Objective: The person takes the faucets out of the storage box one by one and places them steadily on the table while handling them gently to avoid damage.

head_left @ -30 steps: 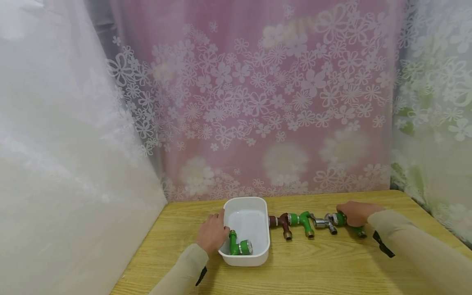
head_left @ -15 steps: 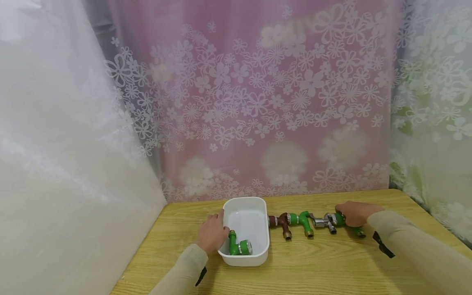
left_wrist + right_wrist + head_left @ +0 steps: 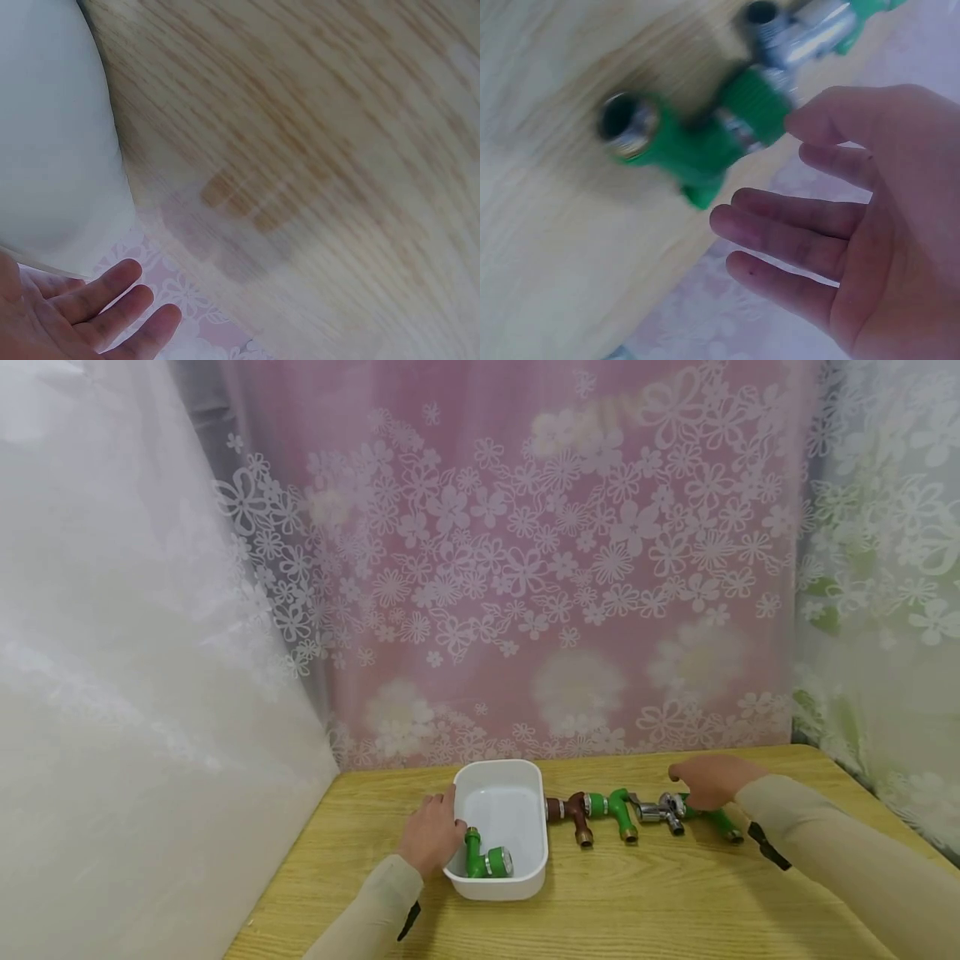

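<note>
My left hand (image 3: 432, 833) holds the left rim of a white plastic tub (image 3: 501, 890), thumb over the edge. In the left wrist view, its other fingers (image 3: 139, 330) extend past the tub's outer wall. A green tap (image 3: 480, 864) lies inside the tub at its near end. My right hand (image 3: 716, 779) hovers just above another green tap (image 3: 697, 146) at the right end of a row. In the right wrist view, its fingers are loosely extended, with nothing gripped. The thumb tip looks very near this tap; contact is unclear.
From the tub's right side, the row runs through a brown tap (image 3: 579, 821), a green tap (image 3: 621, 817) and a chrome tap (image 3: 660, 811). All lie on the wood-grain table (image 3: 637, 906). Behind hangs a pink floral curtain (image 3: 525, 568), with pale sheeting (image 3: 150, 693) at left.
My right hand has let go of the rightmost green tap and lifted slightly up and left, showing more of it. My left hand and the tub have stayed put.
</note>
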A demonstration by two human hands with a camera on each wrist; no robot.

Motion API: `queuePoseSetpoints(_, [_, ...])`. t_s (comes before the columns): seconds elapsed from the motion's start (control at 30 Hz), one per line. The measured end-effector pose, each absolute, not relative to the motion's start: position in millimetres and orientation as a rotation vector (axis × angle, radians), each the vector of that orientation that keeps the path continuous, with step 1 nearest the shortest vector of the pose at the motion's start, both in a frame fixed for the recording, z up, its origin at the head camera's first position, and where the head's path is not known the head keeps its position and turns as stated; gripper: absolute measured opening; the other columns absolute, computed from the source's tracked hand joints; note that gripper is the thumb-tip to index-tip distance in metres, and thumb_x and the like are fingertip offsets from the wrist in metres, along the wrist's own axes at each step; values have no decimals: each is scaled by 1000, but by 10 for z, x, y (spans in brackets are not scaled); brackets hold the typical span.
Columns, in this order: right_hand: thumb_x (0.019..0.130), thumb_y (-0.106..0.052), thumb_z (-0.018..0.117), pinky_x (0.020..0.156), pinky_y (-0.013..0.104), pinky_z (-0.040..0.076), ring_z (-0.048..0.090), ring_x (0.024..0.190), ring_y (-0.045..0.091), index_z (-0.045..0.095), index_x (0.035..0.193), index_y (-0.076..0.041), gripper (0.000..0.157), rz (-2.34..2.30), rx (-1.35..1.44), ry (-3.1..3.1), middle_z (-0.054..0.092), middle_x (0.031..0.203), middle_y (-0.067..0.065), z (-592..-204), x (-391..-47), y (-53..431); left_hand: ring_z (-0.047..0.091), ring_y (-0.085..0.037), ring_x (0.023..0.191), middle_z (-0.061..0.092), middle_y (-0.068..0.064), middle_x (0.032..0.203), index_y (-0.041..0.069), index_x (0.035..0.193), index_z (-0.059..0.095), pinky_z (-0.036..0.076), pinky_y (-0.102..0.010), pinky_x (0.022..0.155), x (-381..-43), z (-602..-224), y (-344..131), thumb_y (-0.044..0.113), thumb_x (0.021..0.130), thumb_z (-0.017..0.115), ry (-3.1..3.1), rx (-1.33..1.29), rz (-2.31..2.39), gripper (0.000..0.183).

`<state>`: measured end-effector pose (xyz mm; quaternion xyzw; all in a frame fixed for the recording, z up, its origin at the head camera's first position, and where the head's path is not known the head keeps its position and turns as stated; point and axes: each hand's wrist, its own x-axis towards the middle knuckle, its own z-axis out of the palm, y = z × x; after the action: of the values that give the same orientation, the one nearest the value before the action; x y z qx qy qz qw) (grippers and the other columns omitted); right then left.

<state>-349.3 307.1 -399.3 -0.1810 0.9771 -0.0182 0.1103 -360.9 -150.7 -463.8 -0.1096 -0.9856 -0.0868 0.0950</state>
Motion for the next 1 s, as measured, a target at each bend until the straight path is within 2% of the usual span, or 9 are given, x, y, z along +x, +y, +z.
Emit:
queuePoseSetpoints(0.17, [93, -19, 69, 67, 40, 50, 66, 84, 20, 62, 126, -9, 35, -29, -575, 2891, 68, 116, 12, -3885, -3485, 2801, 59, -32, 122, 61, -17, 134, 4, 149, 43, 53, -51, 98, -3611, -4643, -1521, 31, 96, 60, -2927, -317, -271, 62])
queuePoseSetpoints(0.27, [95, -21, 68, 71, 44, 52, 67, 90, 23, 62, 128, -12, 35, -25, -590, 2881, 67, 122, 11, -3862, -3495, 2626, 59, -32, 123, 60, -17, 136, 5, 149, 43, 52, -51, 99, -3599, -4641, -1526, 31, 96, 60, -2933, -314, -287, 61])
queuePoseSetpoints(0.37, [96, -22, 66, 75, 47, 53, 67, 99, 28, 62, 128, -15, 33, -18, -629, 2869, 65, 128, 12, -3839, -3508, 2451, 57, -32, 125, 59, -17, 138, 5, 150, 42, 51, -52, 101, -3591, -4629, -1528, 31, 97, 59, -2940, -311, -295, 62])
queuePoseSetpoints(0.6, [94, -20, 69, 81, 50, 53, 65, 104, 29, 64, 125, -17, 32, -37, -774, 2848, 63, 127, 13, -3764, -3538, 2066, 56, -31, 127, 57, -15, 140, 7, 151, 41, 51, -52, 101, -3620, -4623, -1511, 33, 97, 58, -2947, -303, -283, 63])
queuePoseSetpoints(0.67, [94, -19, 68, 84, 49, 54, 65, 105, 28, 64, 125, -17, 31, -33, -814, 2844, 63, 128, 12, -3762, -3560, 1954, 56, -30, 127, 57, -14, 140, 7, 152, 41, 51, -52, 100, -3627, -4626, -1510, 34, 97, 58, -2946, -305, -279, 63])
queuePoseSetpoints(0.87, [97, -23, 65, 80, 42, 54, 65, 106, 22, 63, 131, -21, 34, -17, -860, 2830, 62, 132, 8, -3715, -3597, 1599, 54, -31, 129, 57, -14, 141, 8, 152, 40, 50, -52, 102, -3632, -4623, -1508, 34, 97, 57, -2945, -300, -284, 63])
queuePoseSetpoints(1.0, [97, -26, 65, 85, 41, 55, 66, 106, 19, 62, 134, -21, 38, 8, -924, 2809, 64, 131, 6, -3671, -3605, 1363, 54, -31, 129, 57, -15, 140, 7, 152, 40, 51, -52, 101, -3622, -4616, -1515, 33, 97, 57, -2943, -305, -297, 63])
